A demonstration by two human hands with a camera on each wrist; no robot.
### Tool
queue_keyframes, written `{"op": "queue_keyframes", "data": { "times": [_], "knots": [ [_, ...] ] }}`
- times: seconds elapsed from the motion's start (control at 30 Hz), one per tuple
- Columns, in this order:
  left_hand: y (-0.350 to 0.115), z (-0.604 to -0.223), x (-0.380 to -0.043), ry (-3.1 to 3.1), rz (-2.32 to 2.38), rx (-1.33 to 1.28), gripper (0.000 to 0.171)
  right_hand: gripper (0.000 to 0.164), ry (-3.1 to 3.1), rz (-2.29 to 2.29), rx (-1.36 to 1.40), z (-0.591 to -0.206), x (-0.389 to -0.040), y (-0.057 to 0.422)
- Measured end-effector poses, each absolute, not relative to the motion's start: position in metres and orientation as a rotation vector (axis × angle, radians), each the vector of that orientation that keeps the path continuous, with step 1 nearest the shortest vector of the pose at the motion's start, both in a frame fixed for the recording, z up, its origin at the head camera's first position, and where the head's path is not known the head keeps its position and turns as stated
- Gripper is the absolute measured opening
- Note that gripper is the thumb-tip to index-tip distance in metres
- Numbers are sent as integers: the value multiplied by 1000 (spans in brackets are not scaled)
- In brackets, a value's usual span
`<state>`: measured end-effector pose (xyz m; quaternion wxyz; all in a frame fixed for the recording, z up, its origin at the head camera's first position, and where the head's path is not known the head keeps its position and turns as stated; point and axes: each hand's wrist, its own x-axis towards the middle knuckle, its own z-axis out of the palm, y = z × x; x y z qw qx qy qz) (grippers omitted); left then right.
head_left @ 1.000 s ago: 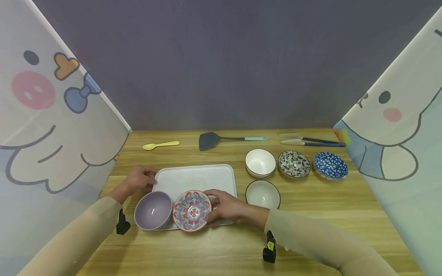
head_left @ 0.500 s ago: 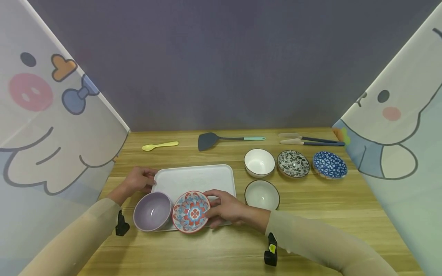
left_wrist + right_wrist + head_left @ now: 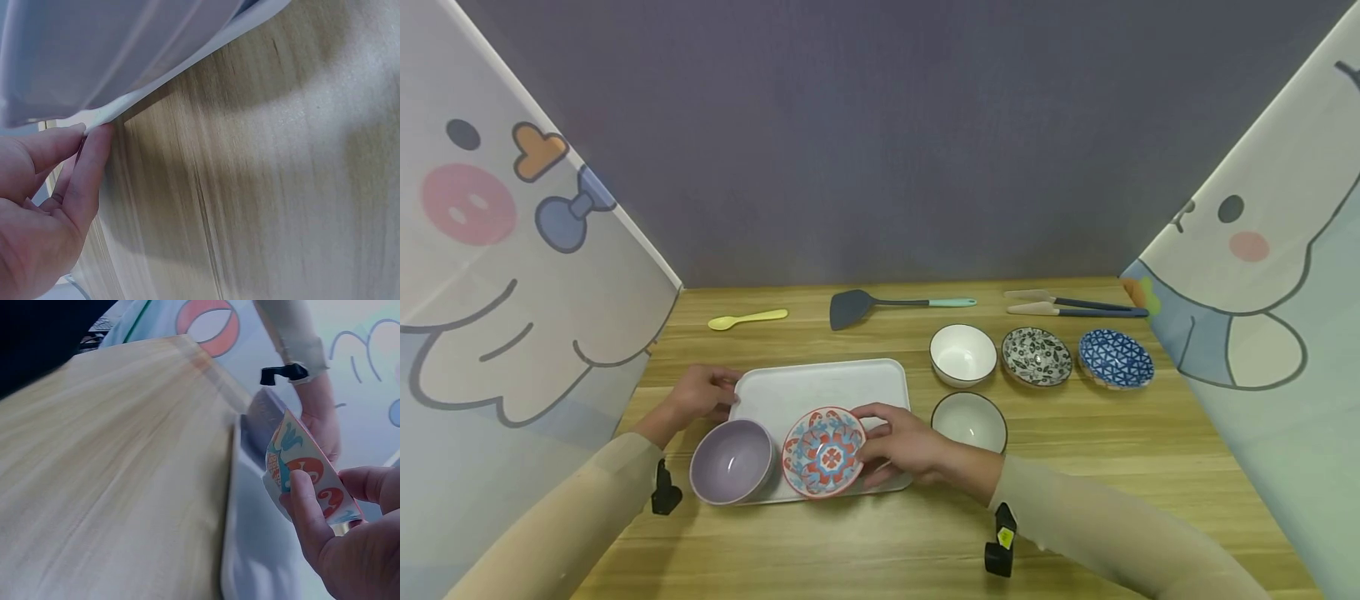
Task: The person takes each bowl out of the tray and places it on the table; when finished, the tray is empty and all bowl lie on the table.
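Observation:
My left hand (image 3: 702, 393) is at the left edge of a white tray (image 3: 827, 385). In the left wrist view its thumb and fingers pinch the tray's rim (image 3: 172, 74). A purple bowl (image 3: 732, 463) sits on the tray's near left part. With my right hand (image 3: 908, 446) I grip the right side of a red and blue patterned bowl (image 3: 823, 452), thumb and fingers around its rim and outer wall. This bowl is tilted over the tray in the right wrist view, its painted outside (image 3: 306, 472) showing between my fingers.
Two white bowls with dark rims (image 3: 964, 356) stand right of the tray. Beyond are a black floral dish (image 3: 1037, 357) and a blue patterned dish (image 3: 1116, 358). A yellow spoon (image 3: 748, 319), a spatula (image 3: 853, 308) and tongs (image 3: 1093, 312) lie along the back wall.
My right hand has carried the patterned bowl slightly right and away from me, leaving a wider gap to the purple bowl. My left hand has stayed at the tray's edge.

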<state>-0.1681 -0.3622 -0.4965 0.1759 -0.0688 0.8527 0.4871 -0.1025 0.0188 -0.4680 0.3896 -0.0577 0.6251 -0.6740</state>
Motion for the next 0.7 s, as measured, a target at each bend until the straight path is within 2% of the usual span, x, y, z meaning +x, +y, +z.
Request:
{"op": "queue_keyframes", "data": {
  "times": [0.7],
  "knots": [
    [-363, -500, -168, 2423, 1370, -174, 50, 69, 1630, -1816, -115, -421, -123, 87]
  ]
}}
